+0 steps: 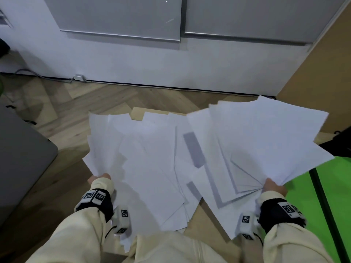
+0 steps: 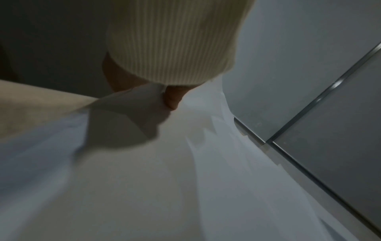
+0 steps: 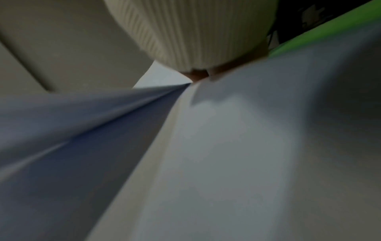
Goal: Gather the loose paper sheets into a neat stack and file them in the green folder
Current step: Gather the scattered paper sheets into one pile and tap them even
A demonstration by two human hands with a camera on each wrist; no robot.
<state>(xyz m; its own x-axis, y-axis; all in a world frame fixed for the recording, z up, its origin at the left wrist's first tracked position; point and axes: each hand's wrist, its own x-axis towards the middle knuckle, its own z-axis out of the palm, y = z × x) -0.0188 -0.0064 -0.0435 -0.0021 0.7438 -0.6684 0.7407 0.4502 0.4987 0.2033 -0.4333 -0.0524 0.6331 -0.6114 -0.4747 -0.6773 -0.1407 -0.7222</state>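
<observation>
Several white paper sheets [image 1: 148, 149] fan out untidily in front of me, lifted above a tan surface. My left hand [image 1: 100, 178] pinches the sheets at their near left corner; in the left wrist view the thumb [image 2: 172, 97] presses on the paper [image 2: 185, 163]. My right hand [image 1: 273, 186] grips a second fanned bunch of sheets [image 1: 266, 141] at its near right corner; the right wrist view shows the paper [image 3: 226, 146] splaying out from the fingers [image 3: 198, 75]. The green folder [image 1: 332, 196] lies open at the right, partly under the right bunch.
A tan table or board [image 1: 207, 221] lies under the papers. A grey seat [image 1: 20, 158] stands at the left. Wood floor [image 1: 95, 99], a white wall and grey cabinet doors [image 1: 121, 18] are ahead. A black object [image 1: 340, 143] sits by the folder.
</observation>
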